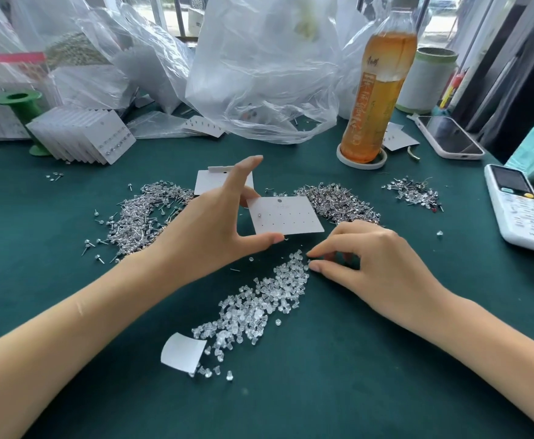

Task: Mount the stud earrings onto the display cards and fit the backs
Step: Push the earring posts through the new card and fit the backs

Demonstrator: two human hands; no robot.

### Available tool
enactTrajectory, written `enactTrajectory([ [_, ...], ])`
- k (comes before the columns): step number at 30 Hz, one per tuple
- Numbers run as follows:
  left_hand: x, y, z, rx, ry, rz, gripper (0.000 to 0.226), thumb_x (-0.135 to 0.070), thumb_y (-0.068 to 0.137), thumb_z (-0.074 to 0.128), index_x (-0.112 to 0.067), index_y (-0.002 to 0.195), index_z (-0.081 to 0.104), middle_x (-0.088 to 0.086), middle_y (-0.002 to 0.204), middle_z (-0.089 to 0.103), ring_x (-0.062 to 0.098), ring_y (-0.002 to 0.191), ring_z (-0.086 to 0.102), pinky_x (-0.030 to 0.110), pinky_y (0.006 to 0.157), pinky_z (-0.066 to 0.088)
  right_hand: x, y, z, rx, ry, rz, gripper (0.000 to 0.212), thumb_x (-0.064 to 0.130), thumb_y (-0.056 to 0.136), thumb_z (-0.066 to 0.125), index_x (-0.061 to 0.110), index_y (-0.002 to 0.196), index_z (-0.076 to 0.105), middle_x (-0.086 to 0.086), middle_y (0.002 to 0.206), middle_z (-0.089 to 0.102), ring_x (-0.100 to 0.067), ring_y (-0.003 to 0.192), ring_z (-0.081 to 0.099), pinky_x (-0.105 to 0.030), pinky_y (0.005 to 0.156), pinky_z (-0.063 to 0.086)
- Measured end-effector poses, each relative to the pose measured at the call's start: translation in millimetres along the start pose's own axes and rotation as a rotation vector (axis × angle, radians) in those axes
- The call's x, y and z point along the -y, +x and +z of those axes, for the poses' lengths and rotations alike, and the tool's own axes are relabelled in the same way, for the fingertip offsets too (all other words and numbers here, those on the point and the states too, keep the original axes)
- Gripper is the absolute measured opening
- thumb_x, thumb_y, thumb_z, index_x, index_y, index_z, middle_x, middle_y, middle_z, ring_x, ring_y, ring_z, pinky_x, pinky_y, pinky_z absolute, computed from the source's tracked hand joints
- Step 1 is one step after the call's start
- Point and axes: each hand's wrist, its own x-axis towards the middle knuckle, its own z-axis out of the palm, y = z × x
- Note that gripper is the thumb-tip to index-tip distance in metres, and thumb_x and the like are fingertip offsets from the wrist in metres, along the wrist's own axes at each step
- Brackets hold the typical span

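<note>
Although a fanned stack of filled cards (83, 136) at the far left suggests earlier cards are finished, the one in hand has barely begun. Nearest lies a curled scrap of card (181, 354) at the tail of the pile of clear backs (259, 304) on the green counter (322, 391). At the top of that pile the right hand (375, 267) reaches down with thumb and forefinger nearly closed, seemingly picking out a back; whether one is already pinched I cannot tell. Just above, the left hand (215, 229) holds the display card (286, 215) by its left edge between thumb and fingers. One stud (259, 214) sits in the card; the other holes look empty. Another blank card (218, 180) lies behind it. Beyond, heaps of stud earrings (147, 213) spread to either side, so most of the mounting remains. A tea bottle (379, 93) and plastic bags (259, 64) stand farthest back.
</note>
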Motion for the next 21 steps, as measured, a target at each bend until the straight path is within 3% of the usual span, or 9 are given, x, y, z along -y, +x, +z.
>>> enactTrajectory([
  [4,-2,-1,0,0.017,0.002,0.002,0.1,-0.064,0.062,0.066,-0.039,0.142,0.013,-0.012,0.114,0.061,0.009,0.097,0.059,0.023,0.09,0.044,7,2,2,-0.015,-0.133,-0.118,0.004,0.017,0.08,0.077,0.019,0.082,0.076,0.014,0.073,0.058,-0.009,0.069,0.046,-0.029,0.075,0.043],
  [8,-4,-1,0,0.032,-0.007,0.001,0.099,-0.065,0.061,0.065,-0.039,0.141,0.013,-0.011,0.115,0.061,0.01,0.098,0.058,0.027,0.092,0.045,7,3,0,0.008,-0.148,-0.105,0.003,0.017,0.082,0.074,0.02,0.083,0.074,0.019,0.073,0.054,-0.006,0.07,0.046,-0.027,0.079,0.042],
  [12,-8,-3,0,0.057,-0.067,-0.002,0.098,-0.065,0.06,0.066,-0.045,0.14,0.013,-0.017,0.111,0.059,0.002,0.097,0.056,0.021,0.091,0.043,7,3,-10,-0.063,0.193,0.053,0.011,0.013,0.08,0.075,0.023,0.076,0.072,0.008,0.068,0.066,-0.009,0.064,0.053,-0.019,0.065,0.043],
  [15,-16,-6,2,0.106,-0.138,0.028,0.097,-0.064,0.06,0.068,-0.047,0.138,0.014,-0.02,0.111,0.06,-0.008,0.098,0.052,0.014,0.092,0.04,10,7,-19,-0.185,0.434,0.095,0.014,0.011,0.078,0.075,0.025,0.074,0.072,0.009,0.072,0.069,-0.001,0.058,0.051,-0.011,0.058,0.041],
  [21,-35,-16,6,0.191,-0.23,0.094,0.094,-0.062,0.061,0.069,-0.053,0.137,0.014,-0.02,0.111,0.062,-0.012,0.101,0.051,0.005,0.088,0.037,14,9,-16,-0.23,0.449,0.107,0.017,0.013,0.08,0.072,0.029,0.077,0.069,0.013,0.08,0.069,0.0,0.069,0.056,-0.01,0.067,0.041],
])
